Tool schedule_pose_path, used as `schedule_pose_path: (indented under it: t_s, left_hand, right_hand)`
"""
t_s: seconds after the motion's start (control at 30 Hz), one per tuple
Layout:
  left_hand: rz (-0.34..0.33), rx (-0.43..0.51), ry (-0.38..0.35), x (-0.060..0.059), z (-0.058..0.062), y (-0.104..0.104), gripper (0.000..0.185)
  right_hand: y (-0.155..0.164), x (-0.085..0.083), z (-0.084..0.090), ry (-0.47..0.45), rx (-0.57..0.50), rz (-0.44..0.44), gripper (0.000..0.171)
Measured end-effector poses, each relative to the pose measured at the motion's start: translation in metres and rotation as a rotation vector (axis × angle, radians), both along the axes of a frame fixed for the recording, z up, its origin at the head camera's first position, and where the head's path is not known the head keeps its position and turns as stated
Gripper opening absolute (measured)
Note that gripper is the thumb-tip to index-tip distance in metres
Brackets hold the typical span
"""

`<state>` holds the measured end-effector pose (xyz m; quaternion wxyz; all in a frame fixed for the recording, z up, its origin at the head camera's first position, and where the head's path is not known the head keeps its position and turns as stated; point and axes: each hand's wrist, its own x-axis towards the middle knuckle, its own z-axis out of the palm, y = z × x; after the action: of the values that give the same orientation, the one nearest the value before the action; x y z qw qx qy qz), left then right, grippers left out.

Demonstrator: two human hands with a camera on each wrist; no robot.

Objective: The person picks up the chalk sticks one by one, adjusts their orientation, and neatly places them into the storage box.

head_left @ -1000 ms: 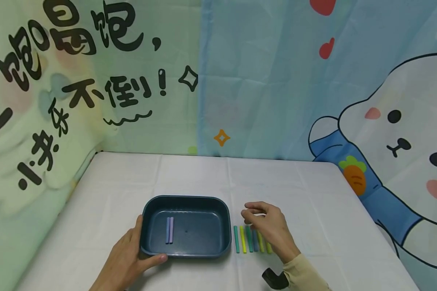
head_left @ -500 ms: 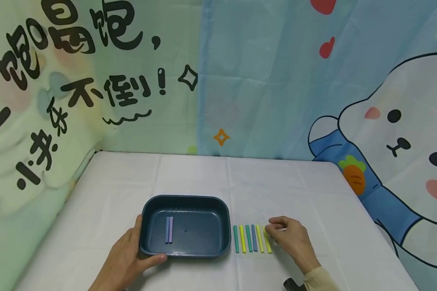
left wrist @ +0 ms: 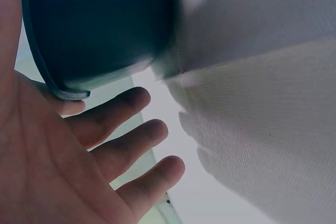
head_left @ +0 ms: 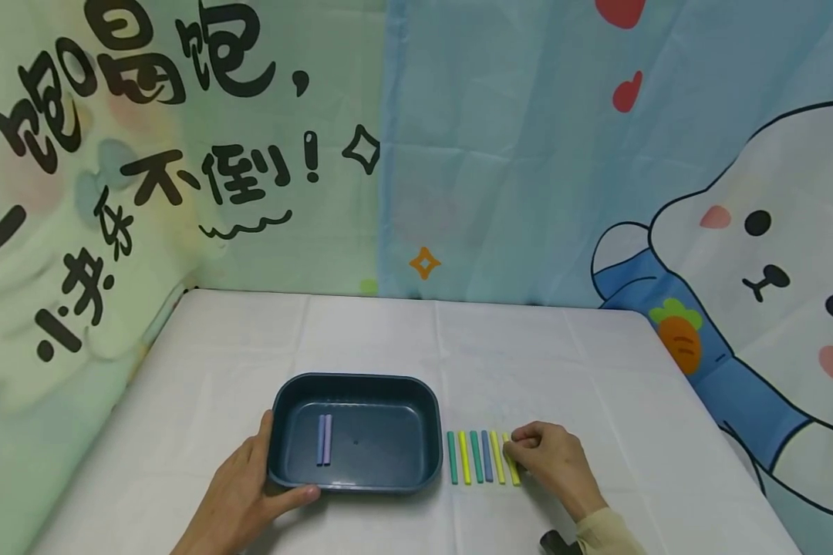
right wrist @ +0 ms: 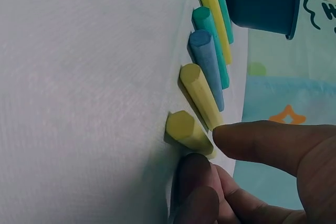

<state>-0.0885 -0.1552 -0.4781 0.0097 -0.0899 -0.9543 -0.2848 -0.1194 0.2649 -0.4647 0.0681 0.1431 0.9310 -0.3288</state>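
Yellow stick at the right end of the stick row on the desk, pinched between thumb and curled fingers of right hand. Dark tray held at its near left corner by left hand, thumb on the rim.

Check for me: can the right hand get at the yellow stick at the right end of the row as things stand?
Probably yes. The right hand is already at the end yellow stick, thumb and fingers closing around its far end. Nothing lies between them, and only the neighbouring yellow stick crowds one side.
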Motion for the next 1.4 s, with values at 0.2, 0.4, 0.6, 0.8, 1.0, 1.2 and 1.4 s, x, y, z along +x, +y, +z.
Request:
schedule_pose_path:
  t_s: [0.2,0.4,0.6,0.8,1.0,1.2,1.4]
  left_hand:
    - [0.002,-0.002,0.018,0.0,-0.001,0.0,0.127]
    - [0.002,-0.004,0.017,0.0,-0.001,0.001,0.127]
    - [-0.002,-0.002,0.028,0.001,-0.001,0.0,0.126]
    - [0.001,0.002,-0.008,0.0,0.0,0.0,0.128]
    - [-0.001,0.002,0.003,0.0,0.0,0.0,0.127]
    - [-0.003,0.004,0.018,0.0,-0.001,0.001,0.126]
    - [-0.004,0.007,0.026,0.0,-0.001,0.001,0.125]
  right_hand:
    - [-0.002,0.0,-0.002,0.0,0.001,0.008,0.022]
    - [-0.004,0.0,-0.001,0.007,0.014,0.02,0.018]
    - [0.0,-0.002,-0.004,0.001,0.019,0.023,0.018]
    - [0.006,-0.004,-0.006,-0.024,-0.063,-0.021,0.028]
    - [0.009,-0.006,-0.007,-0.047,-0.169,-0.08,0.038]
    - [0.009,-0.007,-0.006,-0.037,-0.259,-0.112,0.045]
    - [0.004,-0.008,-0.007,0.014,-0.386,-0.148,0.047]
